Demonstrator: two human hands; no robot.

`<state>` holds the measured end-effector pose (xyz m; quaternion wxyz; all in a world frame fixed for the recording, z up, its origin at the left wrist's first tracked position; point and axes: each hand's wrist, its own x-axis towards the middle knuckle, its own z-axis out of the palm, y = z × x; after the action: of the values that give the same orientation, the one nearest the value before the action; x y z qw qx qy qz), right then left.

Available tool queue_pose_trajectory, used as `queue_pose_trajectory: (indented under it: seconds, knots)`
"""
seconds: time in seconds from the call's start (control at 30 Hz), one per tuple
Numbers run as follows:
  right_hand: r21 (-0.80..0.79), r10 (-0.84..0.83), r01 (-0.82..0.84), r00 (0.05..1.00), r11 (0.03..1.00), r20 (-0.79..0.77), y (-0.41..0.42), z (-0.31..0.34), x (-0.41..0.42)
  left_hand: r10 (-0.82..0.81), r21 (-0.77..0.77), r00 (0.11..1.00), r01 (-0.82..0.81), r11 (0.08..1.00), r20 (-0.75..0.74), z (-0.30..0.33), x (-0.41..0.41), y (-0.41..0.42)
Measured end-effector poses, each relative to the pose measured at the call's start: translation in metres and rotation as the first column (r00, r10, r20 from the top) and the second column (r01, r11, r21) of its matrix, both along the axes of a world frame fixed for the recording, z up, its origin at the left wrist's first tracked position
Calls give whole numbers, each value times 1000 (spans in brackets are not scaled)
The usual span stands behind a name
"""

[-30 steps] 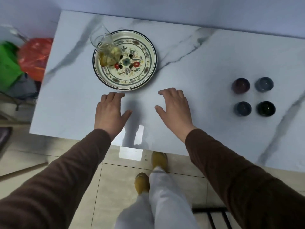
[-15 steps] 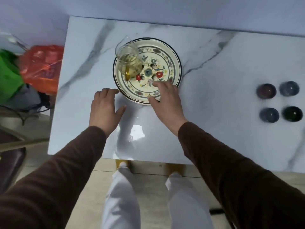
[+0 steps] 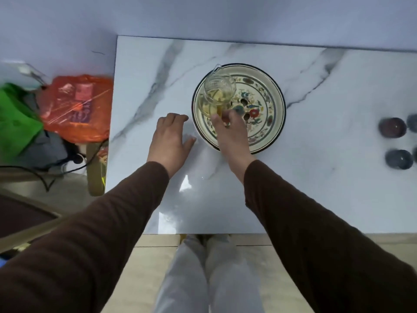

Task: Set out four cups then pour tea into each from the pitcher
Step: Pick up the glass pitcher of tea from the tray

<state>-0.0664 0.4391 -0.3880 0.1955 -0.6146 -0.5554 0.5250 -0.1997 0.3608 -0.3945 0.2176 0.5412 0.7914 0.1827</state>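
A glass pitcher (image 3: 217,94) of yellow tea stands on the left part of a floral plate (image 3: 268,109) on the marble table (image 3: 316,188). My right hand (image 3: 232,132) reaches over the plate's near rim, thumb and fingers closed around the pitcher's handle at its near side. My left hand (image 3: 170,136) lies flat on the table just left of the plate, fingers apart, holding nothing. Several small dark cups sit at the right edge: a dark red cup (image 3: 392,128), a dark blue cup (image 3: 399,159), and two more cut off by the frame.
An orange plastic bag (image 3: 76,107) and a green bag (image 3: 15,123) lie off the table's left edge, with cables on the floor. A wall runs along the table's far side. My legs stand at the near edge.
My right hand moved forward from the plate's near rim to the pitcher and closed on its handle. My left hand stayed flat on the table. The view shifted left, pushing the cups to the frame's edge.
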Motion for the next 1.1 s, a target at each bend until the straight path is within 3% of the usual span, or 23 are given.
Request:
queue_pose_trajectory:
  seconds: [0.1,0.27,0.37,0.73,1.1]
  knots:
    - [-56,-64,61,997,997,-50,2,-7,-10,-4,10,1000,4,1000,15,-7,-1,3]
    - [-184,-224,179,937,967,-266,4,-9,-15,-24,16,1000,23,1000,11,-16,-1,6]
    - [-225,-284,222,912,949,-297,4,-6,-19,-27,10,1000,27,1000,-1,-17,1,9]
    - [-99,-257,240,938,966,-233,-11,38,66,-151,-2,983,151,988,-105,20,39,31]
    - [17,-278,282,953,959,-123,-44,69,218,-406,-21,893,410,912,-193,44,169,46]
